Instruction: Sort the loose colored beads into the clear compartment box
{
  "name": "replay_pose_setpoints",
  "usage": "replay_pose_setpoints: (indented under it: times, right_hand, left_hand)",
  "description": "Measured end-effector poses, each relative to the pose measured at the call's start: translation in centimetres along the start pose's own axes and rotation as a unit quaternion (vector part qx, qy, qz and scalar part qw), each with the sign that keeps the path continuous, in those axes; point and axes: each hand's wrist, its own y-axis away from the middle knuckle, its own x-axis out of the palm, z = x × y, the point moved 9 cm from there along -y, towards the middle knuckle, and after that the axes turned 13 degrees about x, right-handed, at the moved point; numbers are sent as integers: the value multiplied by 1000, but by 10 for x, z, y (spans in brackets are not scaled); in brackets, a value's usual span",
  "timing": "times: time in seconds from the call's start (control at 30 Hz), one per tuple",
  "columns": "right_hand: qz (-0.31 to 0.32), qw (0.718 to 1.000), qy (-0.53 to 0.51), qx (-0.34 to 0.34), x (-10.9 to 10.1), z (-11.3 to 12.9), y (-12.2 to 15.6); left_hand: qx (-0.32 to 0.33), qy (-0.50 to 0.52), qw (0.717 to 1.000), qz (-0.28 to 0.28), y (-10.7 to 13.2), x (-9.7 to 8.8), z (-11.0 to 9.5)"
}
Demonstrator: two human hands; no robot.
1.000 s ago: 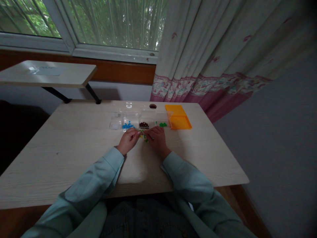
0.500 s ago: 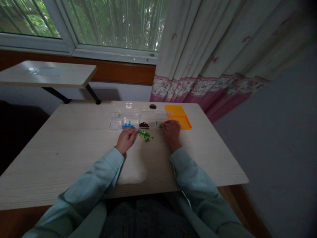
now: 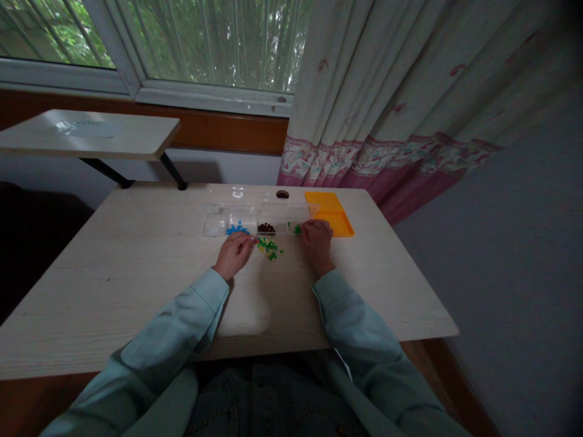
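Note:
A small heap of green and yellow beads [image 3: 269,247] lies on the pale wooden table [image 3: 136,267]. My left hand [image 3: 234,255] rests just left of the heap, fingers curled in a pinch at its edge. My right hand [image 3: 316,238] reaches to the clear box's rightmost compartment, which holds green beads [image 3: 297,229]; its fingers are bunched at the rim. The clear divided box [image 3: 255,220] also holds blue beads [image 3: 237,230] and dark brown beads [image 3: 266,228]. What either hand pinches is too small to see.
An orange lid [image 3: 330,213] lies open at the box's right end. A cable hole [image 3: 282,194] is in the table behind the box. A second small table [image 3: 86,130] stands at the back left under the window. A curtain [image 3: 387,91] hangs at the right.
My right hand left the bead heap and moved right and forward to the green compartment, where it now stays. My left hand has hardly moved.

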Motion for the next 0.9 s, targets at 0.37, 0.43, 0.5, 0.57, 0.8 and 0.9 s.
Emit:
replay_pose_setpoints:
  times: [0.37,0.43,0.5,0.57,0.8,0.9]
  right_hand:
    - [-12,1000,-7,-5,-5,5,-1]
    - [-8,1000,-13,-7,-5,6,-1]
    - [-2,1000,-21,-10,-4,7,-1]
    - [1,999,-30,-14,-3,8,-1]
    - [-7,999,-42,-21,-4,9,1]
    - [-7,999,-38,-21,-4,11,1]
  left_hand:
    - [6,-9,1000,6,-2,1,0]
    - [17,-32,999,19,-2,2,-3]
    - [30,-61,997,42,-2,6,-5]
    - [42,-85,994,62,-1,9,-8]
    - [47,-120,988,84,1,13,-10]
    - [46,-125,987,85,0,13,-12]
